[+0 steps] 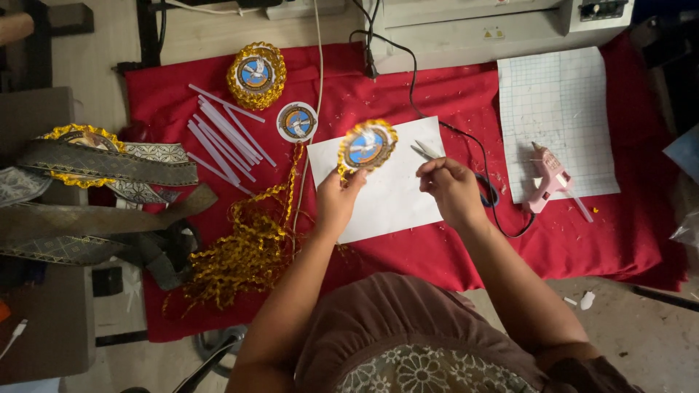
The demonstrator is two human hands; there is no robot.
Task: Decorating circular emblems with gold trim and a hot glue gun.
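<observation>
Over the white sheet of paper (393,196), the left hand (336,200) pinches a round gold-trimmed badge (367,145) by its lower edge, holding it upright. Just right of the badge, the right hand (451,188) is closed around scissors (429,151), blades pointing toward the badge.

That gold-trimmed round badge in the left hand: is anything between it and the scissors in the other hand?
Nothing visible. The left hand holds the gold-trimmed round badge up over the white paper sheet. The right hand holds the scissors just beside it, with only a bare gap above the paper between the blades and the badge.
</observation>
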